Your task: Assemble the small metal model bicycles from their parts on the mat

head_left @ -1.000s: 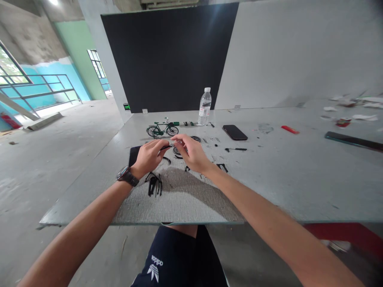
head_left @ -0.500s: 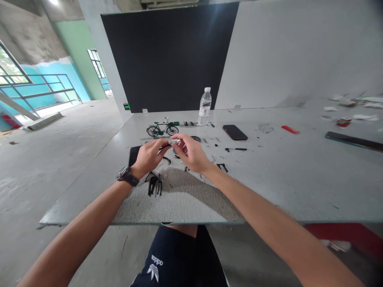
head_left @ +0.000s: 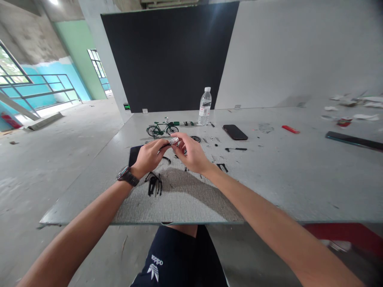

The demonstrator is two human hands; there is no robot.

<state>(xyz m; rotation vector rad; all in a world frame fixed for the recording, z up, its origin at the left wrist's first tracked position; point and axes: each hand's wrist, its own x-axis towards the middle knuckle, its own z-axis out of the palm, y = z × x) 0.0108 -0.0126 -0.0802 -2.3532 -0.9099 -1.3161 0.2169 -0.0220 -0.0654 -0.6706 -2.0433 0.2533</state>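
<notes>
Close together above the table, my left hand and my right hand meet around a small model part. A shiny silver, slotted piece, like a tiny rack, shows between their fingertips. My right thumb and fingers pinch it. My left fingers are closed at its left end, on a thin dark part that is mostly hidden. Below my left hand lie several black model pieces and a curved black strip. Behind my hands stands a green model bicycle. A loose spoked wheel lies just beyond my right hand.
A water bottle stands near the back panel. Rightward lie a phone, a black screwdriver-like tool, a red object and a long dark bar. A black forked part is near my right wrist.
The silver piece has turned between my fingertips, so its slotted face shows more. Both hands stay in nearly the same place.
</notes>
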